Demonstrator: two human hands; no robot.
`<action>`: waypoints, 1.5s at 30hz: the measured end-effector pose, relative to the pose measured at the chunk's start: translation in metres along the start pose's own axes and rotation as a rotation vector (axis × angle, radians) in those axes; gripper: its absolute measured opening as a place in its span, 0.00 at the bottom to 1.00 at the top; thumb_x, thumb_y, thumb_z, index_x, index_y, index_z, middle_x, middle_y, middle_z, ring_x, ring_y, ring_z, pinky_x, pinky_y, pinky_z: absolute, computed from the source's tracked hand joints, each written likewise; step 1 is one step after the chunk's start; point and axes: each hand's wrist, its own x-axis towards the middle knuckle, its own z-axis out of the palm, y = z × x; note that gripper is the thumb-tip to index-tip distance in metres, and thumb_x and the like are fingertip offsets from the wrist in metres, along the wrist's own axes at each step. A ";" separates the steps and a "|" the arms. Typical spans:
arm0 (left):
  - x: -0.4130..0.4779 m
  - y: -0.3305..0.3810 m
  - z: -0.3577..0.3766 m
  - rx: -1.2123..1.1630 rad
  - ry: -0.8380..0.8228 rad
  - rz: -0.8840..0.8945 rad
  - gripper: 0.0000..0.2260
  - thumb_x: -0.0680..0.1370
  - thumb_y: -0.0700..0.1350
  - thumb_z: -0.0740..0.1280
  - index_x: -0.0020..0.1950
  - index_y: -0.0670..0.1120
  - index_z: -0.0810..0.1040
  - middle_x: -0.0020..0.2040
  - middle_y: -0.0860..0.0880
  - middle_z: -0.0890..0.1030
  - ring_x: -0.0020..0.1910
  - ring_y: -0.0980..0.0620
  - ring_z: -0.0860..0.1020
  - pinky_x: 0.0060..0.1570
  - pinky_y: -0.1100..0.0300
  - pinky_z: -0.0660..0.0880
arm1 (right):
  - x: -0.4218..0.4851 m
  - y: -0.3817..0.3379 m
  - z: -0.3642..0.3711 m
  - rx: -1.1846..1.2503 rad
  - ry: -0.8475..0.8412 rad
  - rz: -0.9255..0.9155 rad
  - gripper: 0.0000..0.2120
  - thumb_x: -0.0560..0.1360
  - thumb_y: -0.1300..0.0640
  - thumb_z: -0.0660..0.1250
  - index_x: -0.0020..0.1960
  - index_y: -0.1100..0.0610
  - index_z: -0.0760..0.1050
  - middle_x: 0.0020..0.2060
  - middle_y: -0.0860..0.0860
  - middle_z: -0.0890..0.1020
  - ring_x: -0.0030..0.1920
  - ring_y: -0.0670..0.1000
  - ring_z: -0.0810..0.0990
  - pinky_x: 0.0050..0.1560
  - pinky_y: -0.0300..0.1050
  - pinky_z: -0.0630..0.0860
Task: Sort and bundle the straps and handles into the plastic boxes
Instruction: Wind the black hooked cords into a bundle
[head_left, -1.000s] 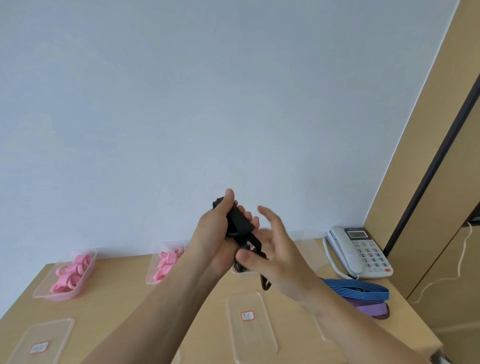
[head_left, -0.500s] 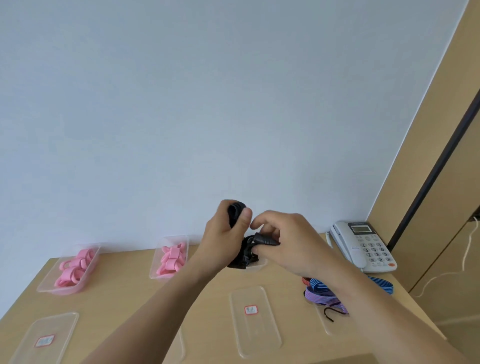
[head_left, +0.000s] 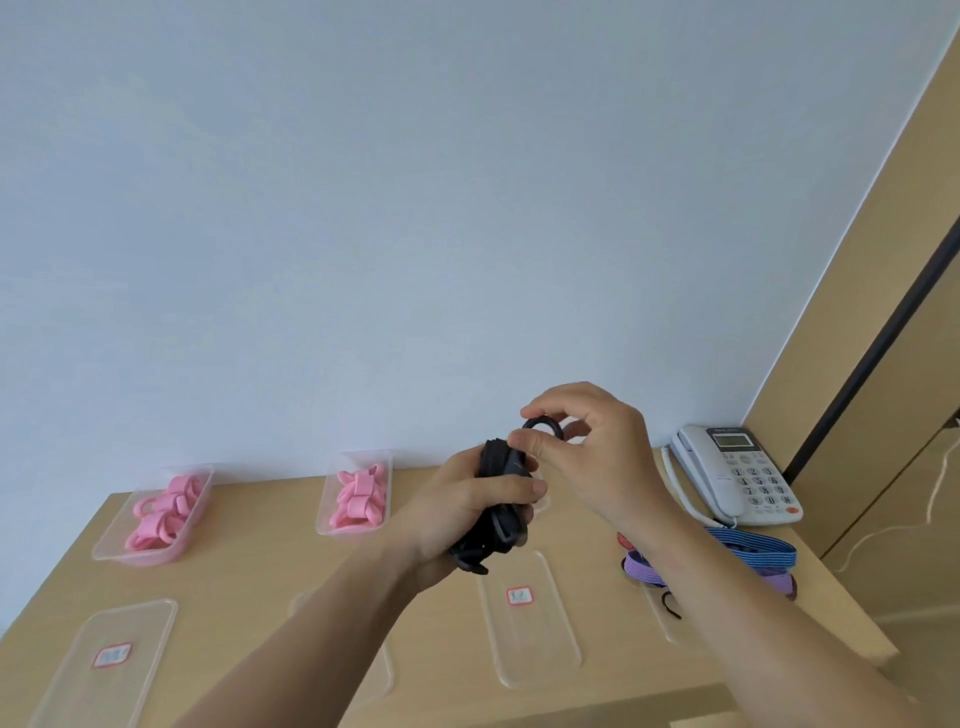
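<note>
Gripped in the left hand (head_left: 467, 512), a folded black bundle (head_left: 501, 467) is held above the table (head_left: 249, 561), its top loop (head_left: 540, 423) pinched by the right hand (head_left: 597, 457) between thumb and forefinger. Far left of the bundle 1 box (head_left: 135, 558) of pink handles (head_left: 156, 519) is seen, a second box (head_left: 348, 531) nearer. Below the bundle a lid (head_left: 535, 644) is laid; to its right, blue and purple straps (head_left: 758, 551), then a phone (head_left: 737, 478).

Pale blue wall (head_left: 415, 208); wooden table (head_left: 249, 566); tan cabinet (head_left: 883, 312).
</note>
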 end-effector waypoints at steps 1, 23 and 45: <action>0.000 -0.004 -0.003 -0.040 0.041 -0.006 0.14 0.75 0.38 0.73 0.58 0.36 0.77 0.44 0.39 0.80 0.41 0.45 0.81 0.41 0.54 0.81 | -0.004 0.003 0.007 -0.053 -0.012 0.010 0.08 0.72 0.55 0.78 0.50 0.48 0.86 0.50 0.42 0.83 0.52 0.45 0.82 0.49 0.43 0.79; 0.106 -0.116 -0.062 -0.562 0.459 -0.336 0.18 0.78 0.32 0.61 0.63 0.50 0.75 0.40 0.44 0.85 0.41 0.41 0.85 0.40 0.47 0.83 | -0.033 0.139 0.095 0.100 -0.250 0.500 0.24 0.77 0.66 0.69 0.60 0.38 0.81 0.46 0.37 0.86 0.45 0.43 0.85 0.44 0.39 0.83; 0.254 -0.190 -0.044 0.926 0.562 -0.247 0.37 0.76 0.34 0.64 0.84 0.43 0.54 0.81 0.39 0.59 0.82 0.36 0.53 0.82 0.46 0.48 | 0.019 0.276 0.075 -0.257 -0.393 0.442 0.18 0.71 0.61 0.74 0.61 0.52 0.82 0.48 0.48 0.82 0.51 0.55 0.76 0.51 0.45 0.72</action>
